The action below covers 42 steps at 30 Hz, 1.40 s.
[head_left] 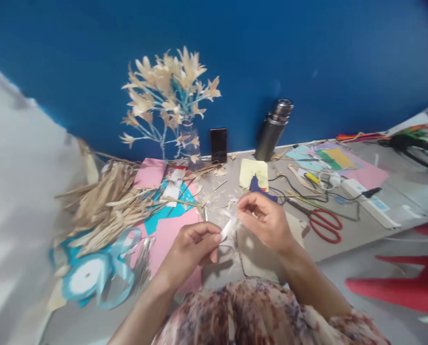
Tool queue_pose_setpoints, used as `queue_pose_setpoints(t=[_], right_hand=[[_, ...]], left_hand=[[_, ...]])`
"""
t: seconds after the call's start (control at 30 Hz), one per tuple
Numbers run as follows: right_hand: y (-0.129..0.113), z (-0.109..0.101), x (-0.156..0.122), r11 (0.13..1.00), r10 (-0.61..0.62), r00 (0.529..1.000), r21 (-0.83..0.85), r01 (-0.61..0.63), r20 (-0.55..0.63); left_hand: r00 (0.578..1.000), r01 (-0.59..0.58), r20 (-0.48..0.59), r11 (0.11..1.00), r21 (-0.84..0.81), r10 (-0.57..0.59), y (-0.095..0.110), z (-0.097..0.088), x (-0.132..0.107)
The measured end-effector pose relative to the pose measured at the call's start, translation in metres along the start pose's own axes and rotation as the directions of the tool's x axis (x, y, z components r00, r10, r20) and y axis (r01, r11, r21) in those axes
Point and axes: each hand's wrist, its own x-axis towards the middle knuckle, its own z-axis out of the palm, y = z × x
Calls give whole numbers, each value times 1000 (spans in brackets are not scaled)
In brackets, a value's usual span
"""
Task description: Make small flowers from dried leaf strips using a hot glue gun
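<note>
Both hands meet over the table's near edge, pinching a short pale strip point(228, 229) between them. My left hand point(192, 247) grips its lower end with thumb and fingers closed. My right hand point(264, 218) pinches the upper end, fingers curled. Pink paper point(171, 230) lies just under and left of the hands. A blue glue gun point(259, 187) sits right behind my right hand.
Dried husk leaves point(106, 206) pile at left above a light-blue ribbon roll point(88, 278). A husk-flower bouquet point(171, 96), phone point(219, 145) and steel flask point(273, 129) stand by the blue wall. Red scissors point(321, 221), cables, a power strip point(368, 201) and coloured papers lie right. Red chair point(400, 287).
</note>
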Motion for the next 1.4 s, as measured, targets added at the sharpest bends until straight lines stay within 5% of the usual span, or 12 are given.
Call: queue_pose_setpoints(t=[0.13,0.23,0.33,0.43,0.53,0.67,0.8,0.9,1.0,1.17,1.4], right_hand=[[18,-20,-1,998,61,995,-16,-63,-77],[40,-57,-7,955,121,978,-247,-161,-169],[64,-103,-20,791,56,937,-557,-252,-344],[79,-141,-34,662,86,893,-644,-383,-442],[84,-156,-42,570,160,883,-689,-448,-441],[75,-126,-40,634,175,931,-686,-356,-321],[53,-48,-32,785,171,985,-601,-153,-28],[43,13,-29,798,170,929,-599,67,330],[47,48,-30,750,98,888,-620,232,450],[64,62,-31,637,112,885,-716,286,453],[65,34,-12,419,298,897,-889,184,326]], left_hand=[[990,-16,-140,998,59,24,3,-2,-2],[953,-21,-304,1000,2,21,7,-3,-7],[896,-38,-443,997,-66,5,15,-3,-13],[827,-82,-563,992,-95,14,25,-2,-17],[779,-124,-626,987,-102,33,31,-4,-20],[754,-204,-649,975,-89,98,32,-14,-23],[760,-289,-625,954,-77,180,29,-26,-28],[763,-300,-616,951,-69,196,25,-31,-33],[758,-283,-624,958,-51,191,21,-35,-38],[760,-283,-622,958,-55,188,10,-46,-47],[773,-309,-605,946,-96,192,5,-57,-52]])
